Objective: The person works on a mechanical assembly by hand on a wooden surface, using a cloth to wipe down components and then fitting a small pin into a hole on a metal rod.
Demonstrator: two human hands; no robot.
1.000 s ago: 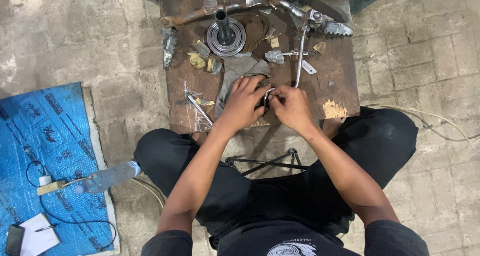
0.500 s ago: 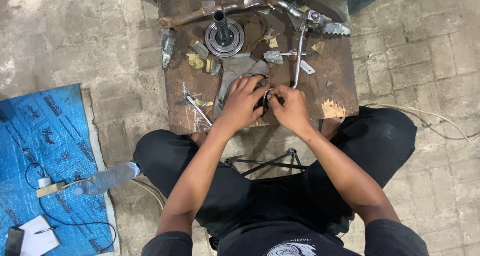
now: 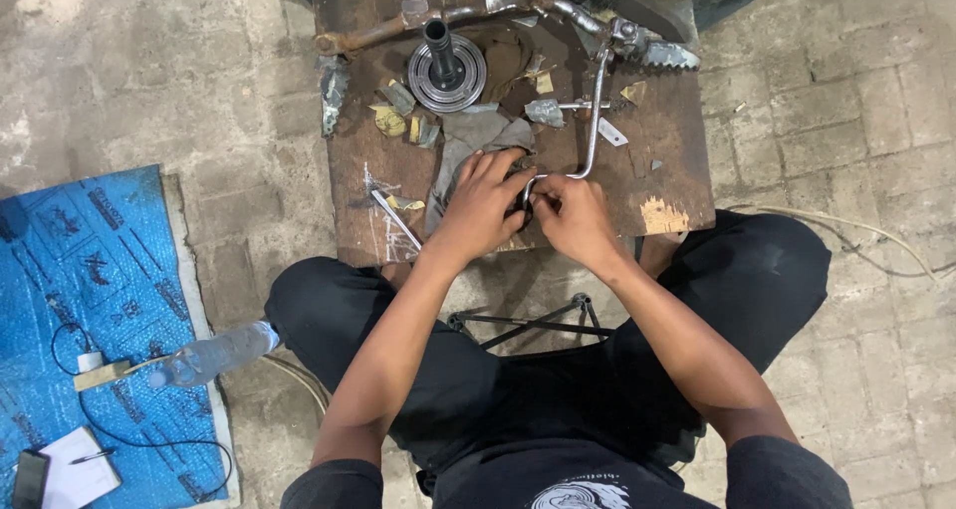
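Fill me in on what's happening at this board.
A person sits at a low wooden board littered with metal parts. Both hands, the left hand and right hand, close together on a small dark part at the end of a bent chrome rod, beside a grey rag. The part itself is mostly hidden.

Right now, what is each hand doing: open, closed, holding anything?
Left hand: curled closed over a small dark part on the wooden board.
Right hand: fingers pinched on the same part, beside the bent metal rod.
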